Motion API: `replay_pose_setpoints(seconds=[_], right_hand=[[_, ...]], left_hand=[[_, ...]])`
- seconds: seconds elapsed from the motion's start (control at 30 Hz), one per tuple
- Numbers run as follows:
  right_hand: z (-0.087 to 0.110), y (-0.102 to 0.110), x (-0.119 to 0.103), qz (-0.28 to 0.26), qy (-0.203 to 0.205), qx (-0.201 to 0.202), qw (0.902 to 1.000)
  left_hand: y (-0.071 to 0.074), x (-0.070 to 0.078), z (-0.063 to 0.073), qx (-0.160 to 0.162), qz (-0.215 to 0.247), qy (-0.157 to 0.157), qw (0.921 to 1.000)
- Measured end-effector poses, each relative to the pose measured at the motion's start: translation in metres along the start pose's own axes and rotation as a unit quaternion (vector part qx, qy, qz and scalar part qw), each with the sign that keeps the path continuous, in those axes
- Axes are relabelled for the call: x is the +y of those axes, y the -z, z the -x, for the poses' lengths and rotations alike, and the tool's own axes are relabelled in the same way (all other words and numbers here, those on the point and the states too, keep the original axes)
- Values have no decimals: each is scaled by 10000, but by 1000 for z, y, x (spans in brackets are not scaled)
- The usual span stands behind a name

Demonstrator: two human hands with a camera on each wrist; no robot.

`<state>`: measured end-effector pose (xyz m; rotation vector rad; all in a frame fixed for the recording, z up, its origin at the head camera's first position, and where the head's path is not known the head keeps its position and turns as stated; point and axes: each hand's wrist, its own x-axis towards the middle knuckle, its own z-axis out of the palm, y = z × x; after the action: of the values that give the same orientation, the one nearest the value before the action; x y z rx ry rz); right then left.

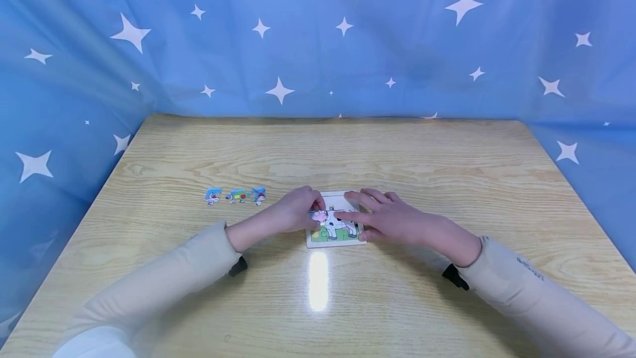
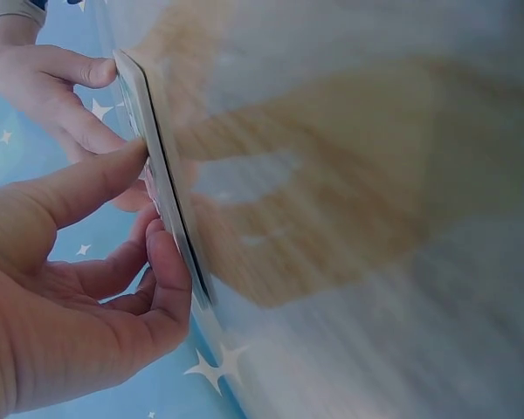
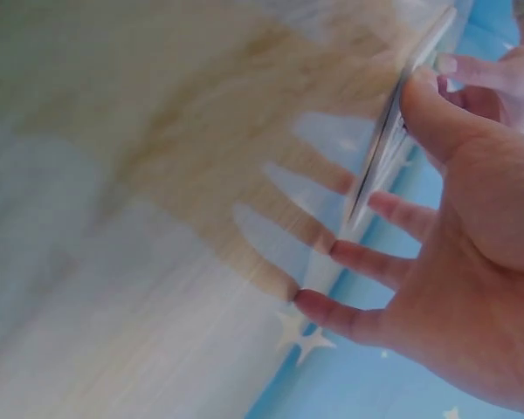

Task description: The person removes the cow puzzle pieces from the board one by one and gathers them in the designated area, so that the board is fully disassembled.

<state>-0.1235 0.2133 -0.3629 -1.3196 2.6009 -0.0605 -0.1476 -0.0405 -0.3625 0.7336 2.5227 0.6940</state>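
Note:
A white-framed jigsaw board (image 1: 335, 245) with a cow picture lies on the table. My left hand (image 1: 296, 211) is at its left side, with thumb and curled fingertips around the puzzle piece (image 1: 319, 216) showing the cow's pink muzzle. In the left wrist view, that thumb and the fingers (image 2: 170, 279) meet the board's face and edge. My right hand (image 1: 397, 218) spreads over the board's right side. Its index finger reaches onto the cow, and the thumb (image 3: 428, 105) touches the near right corner. Other right fingertips (image 3: 310, 301) rest around the far edge and the tabletop.
Three loose puzzle pieces, one with a red-and-green picture (image 1: 238, 196), lie in a row left of the board. The wooden table (image 1: 422, 164) is backed by a blue curtain (image 1: 318, 32) with white stars. A bright light reflection lies before the board.

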Motion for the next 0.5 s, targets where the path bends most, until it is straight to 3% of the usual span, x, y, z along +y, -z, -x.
replay_pose_setpoints(seconds=[0.27, 0.5], right_hand=[[1, -1, -1, 69, 36, 81, 9999], [2, -1, -1, 92, 77, 172, 9998]], left_hand=[[-1, 3, 0, 65, -127, 4, 9999], [-1, 7, 5, 344, -239, -262, 9988]])
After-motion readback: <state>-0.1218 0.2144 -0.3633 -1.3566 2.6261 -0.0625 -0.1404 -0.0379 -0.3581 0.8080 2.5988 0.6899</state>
